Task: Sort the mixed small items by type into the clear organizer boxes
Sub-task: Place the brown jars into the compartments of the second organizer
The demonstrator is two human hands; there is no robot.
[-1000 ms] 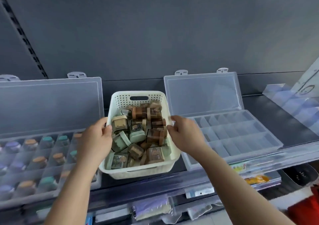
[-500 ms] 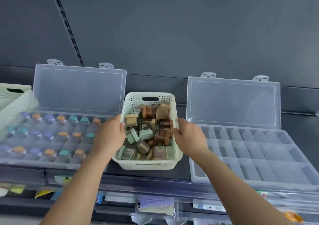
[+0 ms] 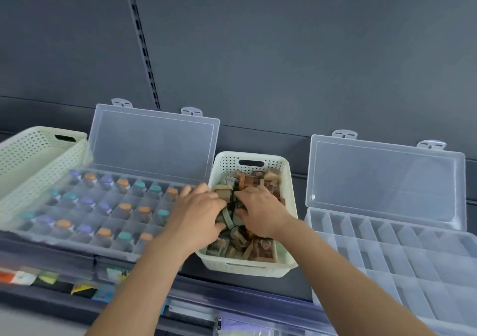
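Observation:
A white perforated basket [image 3: 290, 206] on the shelf holds a pile of small tins [image 3: 260, 248] in brown, green and cream. Both hands are down among the tins. My left hand [image 3: 196, 215] lies over the basket's left side with fingers curled into the pile. My right hand [image 3: 260, 211] rests on the middle of the pile, fingers bent around tins. What either hand grips is hidden. A clear organizer box [image 3: 402, 266] with bare compartments lies open at the right. Another clear organizer [image 3: 85, 235] at the left holds several small capped jars.
A second white perforated basket [image 3: 38, 155] sits at the far left, partly over the left organizer. Both organizer lids stand upright against the grey back wall. Below the shelf edge, clear drawers show coloured packets [image 3: 77, 288].
Both hands have moved from the basket's outer sides into the pile of tins. The view has shifted right and closer, bringing the far-left basket into sight.

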